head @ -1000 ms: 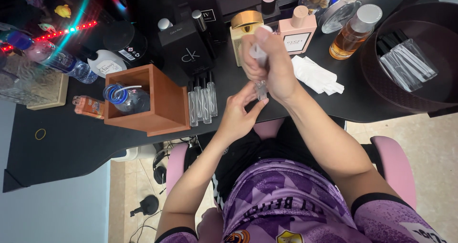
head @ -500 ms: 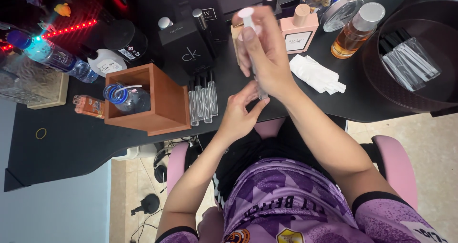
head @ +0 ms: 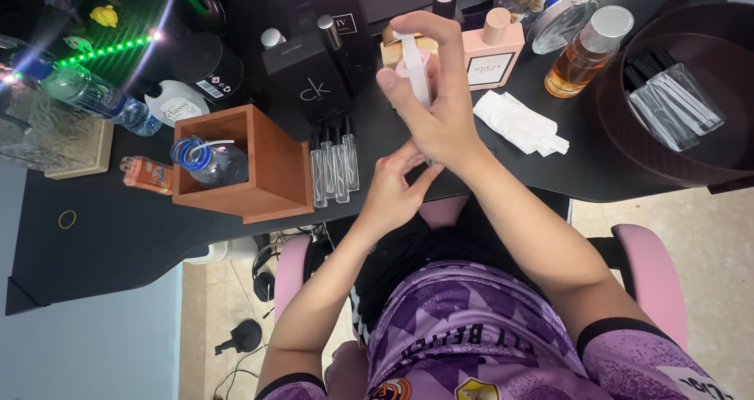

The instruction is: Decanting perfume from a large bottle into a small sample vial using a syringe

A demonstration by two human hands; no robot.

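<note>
My right hand [head: 440, 105] grips a clear syringe [head: 412, 58] held almost upright over the black desk [head: 118, 251], with the plunger end at the top. Just below it, my left hand [head: 397, 184] pinches a small vial at the syringe's lower tip. The two hands hide most of that vial. A row of several thin clear spray vials [head: 334, 168] stands on the desk just left of my left hand.
A wooden box [head: 271, 180] holds a bottle [head: 206, 160]. Perfume bottles stand at the back: a black box [head: 310, 74], a pink one [head: 491, 58], an amber one [head: 585, 50]. White tissue [head: 518, 121] and a dark tray [head: 707, 23] of clear tubes lie right.
My right hand has shifted the syringe slightly and holds it more upright. My left hand stays under its tip. The light strip at the back left went from red to green.
</note>
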